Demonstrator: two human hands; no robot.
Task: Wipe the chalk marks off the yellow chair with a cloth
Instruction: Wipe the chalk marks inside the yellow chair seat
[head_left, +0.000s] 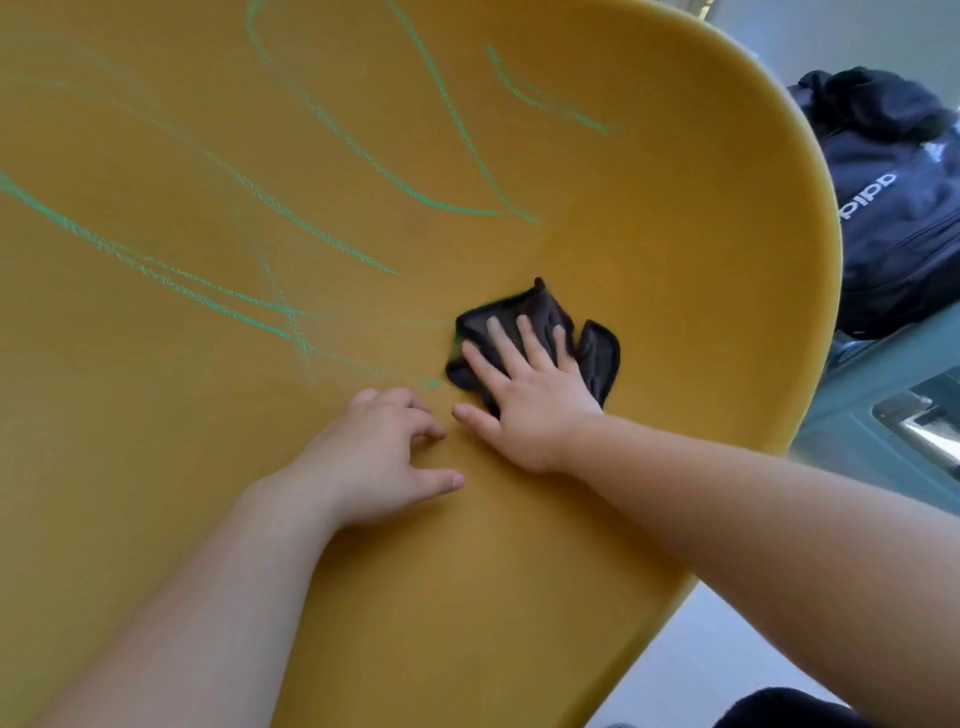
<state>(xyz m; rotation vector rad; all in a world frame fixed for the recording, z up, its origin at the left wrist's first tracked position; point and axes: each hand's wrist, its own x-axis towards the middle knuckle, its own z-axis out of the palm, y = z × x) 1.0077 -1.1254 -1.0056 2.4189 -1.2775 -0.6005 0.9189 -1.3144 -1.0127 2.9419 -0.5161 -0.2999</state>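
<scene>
The yellow chair (649, 208) fills most of the view, its curved seat scribbled with green chalk marks (322, 239) across the left and top. A small black cloth (597, 358) lies crumpled on the seat right of centre. My right hand (524, 395) presses flat on the cloth with straight, spread fingers. My left hand (374, 457) rests on the bare seat just left of it, fingers loosely bent, holding nothing. A short chalk stub of line ends right beside the cloth's left edge.
A dark backpack (893, 208) with white lettering sits beyond the chair's right rim. Below it is a greenish floor (857, 431) with a metal-framed fitting at the right edge. Pale floor shows under the chair's lower right rim.
</scene>
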